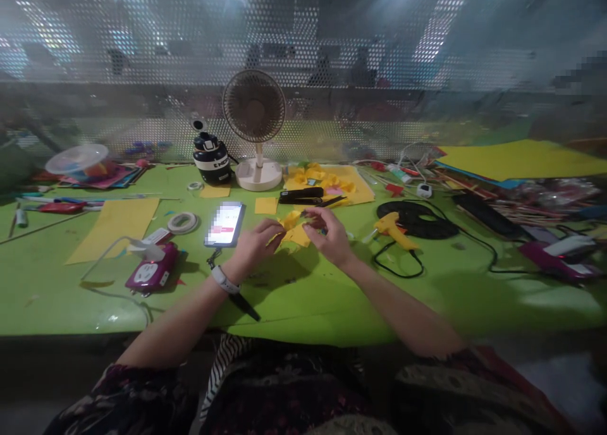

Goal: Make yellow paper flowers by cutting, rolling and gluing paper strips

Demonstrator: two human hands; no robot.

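A crumpled piece of yellow paper (290,220) is between my two hands over the green table. My left hand (258,244), with a pale watch on its wrist, is closed with its fingertips on the paper's left side. From the right, my right hand (331,236) has its thumb and forefinger bent at the paper's other edge. Flat yellow paper (298,236) lies just under the fingertips. Beyond them rests a black stapler (301,196). A lit phone (224,224) lies left of my left hand.
A yellow glue gun (396,231) with its cord lies to the right, by a black coil (422,220). Behind stand a fan (258,176), a dark bottle (212,163) and yellow paper flowers (344,181). A purple power strip (152,274), tape roll (183,222) and yellow sheet (116,226) are left.
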